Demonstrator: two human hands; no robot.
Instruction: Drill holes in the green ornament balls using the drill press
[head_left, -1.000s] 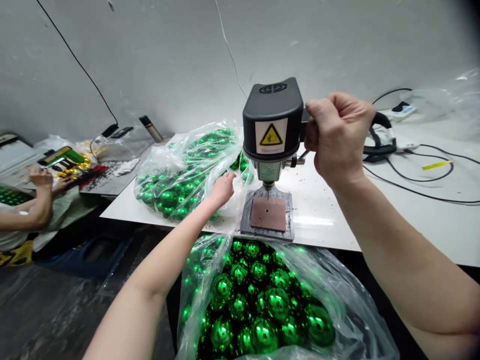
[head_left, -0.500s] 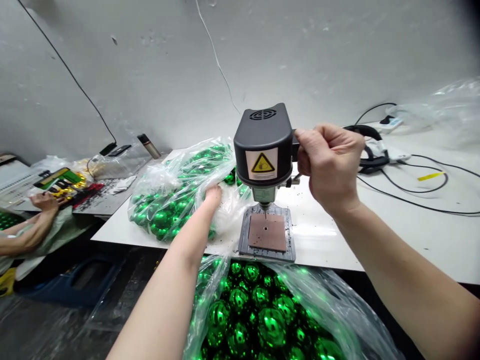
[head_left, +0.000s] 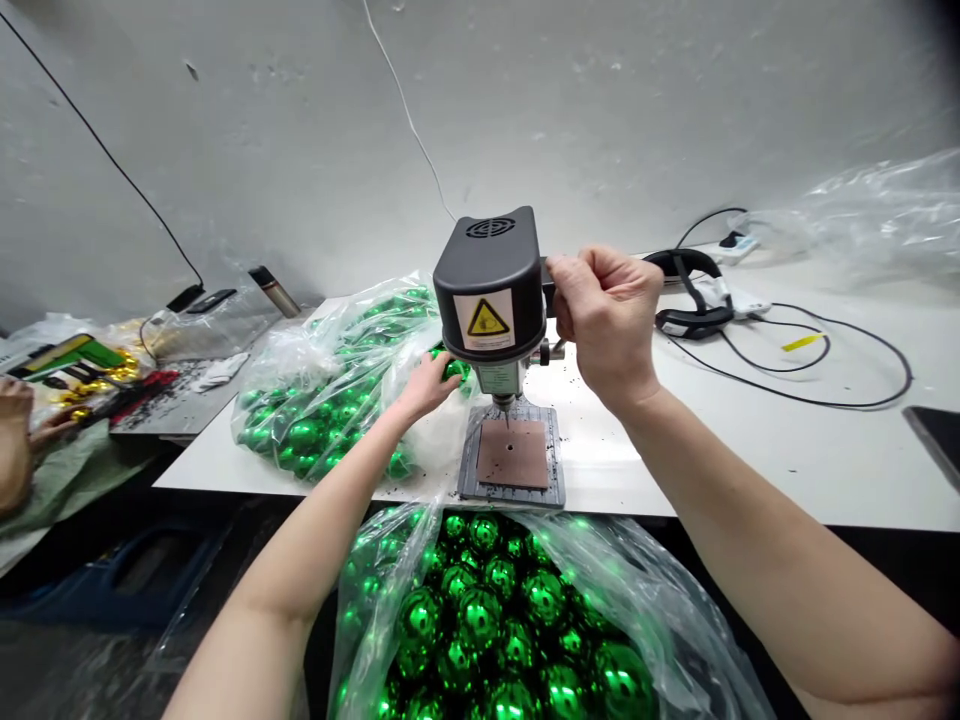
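The right hand [head_left: 609, 325] is closed in a fist around the handle [head_left: 548, 288] at the side of the drill press [head_left: 489, 290]; the fist hides most of the handle. The left hand [head_left: 427, 388] is at the far side of the worktop [head_left: 622, 475], left of the drill press, with thumb and fingers parted at a green ball [head_left: 456, 371]. Whether the fingers grip the ball cannot be told.

The drill press stands upright near the front edge, a yellow warning label [head_left: 484, 320] on its head. Its thin bit [head_left: 508, 418] points down at a reddish-brown plate [head_left: 513, 465] with a small hole, lying on the grey base [head_left: 556, 480]. Dark crumbs are scattered about the base.

Left of the drill press, a clear bag [head_left: 300, 400] full of green balls lies on the worktop. A second, open bag [head_left: 652, 590] of green balls is in front of the worktop, below the base.

To the right lie a black headset [head_left: 694, 318], looped cables [head_left: 911, 380] with a yellow tag [head_left: 802, 342], and, at the picture's edge, part of a flat dark object [head_left: 934, 435]. On the far left, a co-worker's hands [head_left: 51, 428] are beside gold balls [head_left: 97, 385], with a flask [head_left: 274, 292] leaning behind.
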